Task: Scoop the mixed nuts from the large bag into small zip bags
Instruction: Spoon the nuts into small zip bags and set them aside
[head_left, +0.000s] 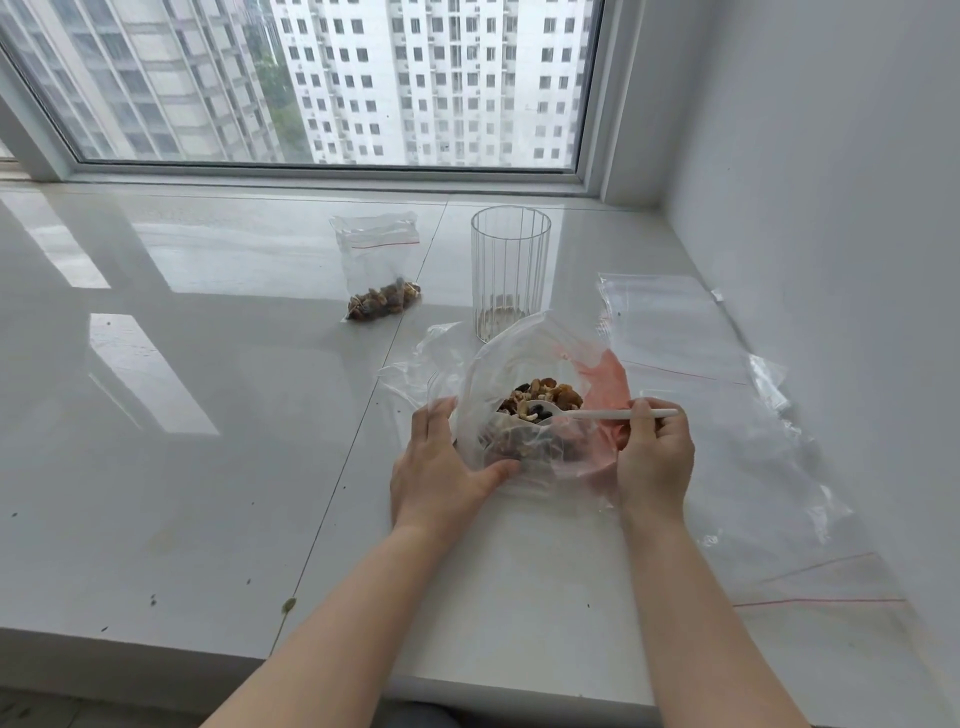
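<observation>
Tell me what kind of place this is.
Probably a high-rise apartment: a wide glossy white window ledge used as a worktop, a big window facing residential towers, and a ribbed drinking glass.

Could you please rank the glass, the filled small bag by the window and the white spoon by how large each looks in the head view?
1. Small bag and glass: look about alike, so no ranking between them.
2. Spoon, thinnest, though nearer the camera and partly inside the big bag.

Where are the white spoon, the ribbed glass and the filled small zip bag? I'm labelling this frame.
white spoon (602, 414): head view, on its handle.
ribbed glass (510, 265): head view, on its side wall.
filled small zip bag (383, 301): head view, on the nuts inside.
</observation>
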